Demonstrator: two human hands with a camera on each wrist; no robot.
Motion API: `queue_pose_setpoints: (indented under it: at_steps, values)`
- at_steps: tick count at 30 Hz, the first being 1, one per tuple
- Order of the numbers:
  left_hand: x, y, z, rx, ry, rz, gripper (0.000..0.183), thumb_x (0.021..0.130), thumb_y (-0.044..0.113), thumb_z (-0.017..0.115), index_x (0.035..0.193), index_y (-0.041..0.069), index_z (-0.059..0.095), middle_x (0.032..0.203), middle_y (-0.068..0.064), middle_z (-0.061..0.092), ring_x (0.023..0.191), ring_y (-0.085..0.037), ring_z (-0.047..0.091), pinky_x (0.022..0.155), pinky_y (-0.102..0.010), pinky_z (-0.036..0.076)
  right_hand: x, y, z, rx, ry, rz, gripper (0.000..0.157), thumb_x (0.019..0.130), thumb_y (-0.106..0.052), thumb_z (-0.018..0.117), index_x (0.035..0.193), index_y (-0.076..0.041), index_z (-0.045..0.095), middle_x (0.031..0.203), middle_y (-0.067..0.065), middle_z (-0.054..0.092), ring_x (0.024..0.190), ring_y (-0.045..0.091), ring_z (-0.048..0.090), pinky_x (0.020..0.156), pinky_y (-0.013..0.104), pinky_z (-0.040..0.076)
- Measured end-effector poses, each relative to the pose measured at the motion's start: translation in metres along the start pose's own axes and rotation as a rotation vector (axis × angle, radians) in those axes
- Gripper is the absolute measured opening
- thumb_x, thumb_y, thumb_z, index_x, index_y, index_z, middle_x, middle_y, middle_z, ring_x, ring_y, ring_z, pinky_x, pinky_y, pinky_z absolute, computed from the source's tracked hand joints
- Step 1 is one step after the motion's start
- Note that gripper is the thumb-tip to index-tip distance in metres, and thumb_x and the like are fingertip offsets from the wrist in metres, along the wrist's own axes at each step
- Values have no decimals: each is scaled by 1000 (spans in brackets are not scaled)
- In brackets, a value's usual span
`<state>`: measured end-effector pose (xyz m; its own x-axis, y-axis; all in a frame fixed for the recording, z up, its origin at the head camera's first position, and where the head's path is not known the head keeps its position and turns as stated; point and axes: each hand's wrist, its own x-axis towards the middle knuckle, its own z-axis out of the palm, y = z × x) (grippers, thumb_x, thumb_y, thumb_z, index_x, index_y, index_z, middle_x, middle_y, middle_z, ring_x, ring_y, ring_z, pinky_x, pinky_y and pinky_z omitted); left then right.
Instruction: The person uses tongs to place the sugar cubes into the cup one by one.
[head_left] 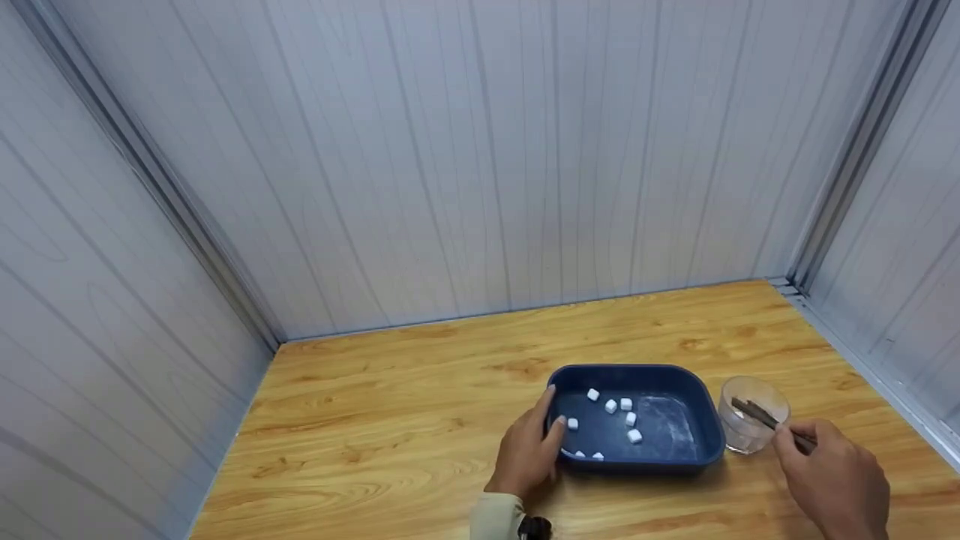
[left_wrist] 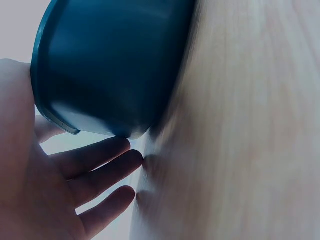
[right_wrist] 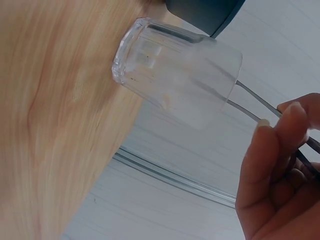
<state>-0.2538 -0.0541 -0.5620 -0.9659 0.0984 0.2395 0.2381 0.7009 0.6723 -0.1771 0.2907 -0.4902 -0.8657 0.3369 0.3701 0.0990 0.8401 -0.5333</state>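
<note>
My left hand (head_left: 525, 454) rests at the left end of a dark blue rectangular tray (head_left: 637, 466), its thumb over the rim. In the left wrist view, straight, spread fingers (left_wrist: 107, 172) lie by the tray's outer wall (left_wrist: 110, 65), low over the table. My right hand (head_left: 840, 469) pinches metal tweezers (right_wrist: 252, 95). Their two arms stand apart and dip into a clear drinking glass (right_wrist: 185, 75) standing upright beside the tray's right end. Inside the glass, near its base, a pale block-like shape (right_wrist: 145, 54) shows blurred through the frosted wall. Several small white cubes (head_left: 631, 419) lie scattered in the tray.
The wood-grain table (head_left: 375, 420) carries the tray and glass near its front right. Pale panelled walls (head_left: 450, 165) enclose it at the back and both sides. A metal track (head_left: 885, 375) runs along the right edge. A dark watch (head_left: 534, 527) is on the left wrist.
</note>
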Motion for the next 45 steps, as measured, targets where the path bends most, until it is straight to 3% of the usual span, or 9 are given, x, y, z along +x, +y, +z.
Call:
queue_pose_setpoints:
  at_steps: [14, 22, 41, 45]
  values:
    - [0, 0, 1, 3, 3, -8, 51, 95, 38, 48, 143, 33, 34, 132, 1, 51, 119, -17, 48, 97, -40, 39, -3, -5, -3, -14, 17, 37, 29, 83, -27, 63, 90, 1, 65, 86, 22, 67, 77, 44, 61, 59, 52, 43]
    - [1, -1, 0, -6, 0, 3, 50, 95, 39, 48, 143, 33, 35, 132, 1, 52, 119, -17, 48, 97, -40, 39, -4, -9, -3, 13, 69, 48, 27, 81, -22, 65, 89, 3, 65, 83, 24, 66, 74, 44, 61, 59, 53, 43]
    - [0, -1, 0, -2, -23, -24, 51, 95, 42, 45, 144, 36, 31, 133, 3, 50, 121, -15, 46, 99, -39, 37, -8, -17, 2, 99, 182, -25, 20, 78, -20, 67, 84, -1, 68, 75, 18, 67, 65, 38, 61, 54, 43, 40]
    - [1, -1, 1, -1, -24, -25, 51, 95, 42, 45, 144, 36, 31, 133, 3, 50, 121, -14, 46, 99, -38, 37, -9, -18, 4, 114, 174, -29, 19, 79, -21, 67, 84, -3, 68, 76, 17, 67, 66, 38, 62, 55, 45, 41]
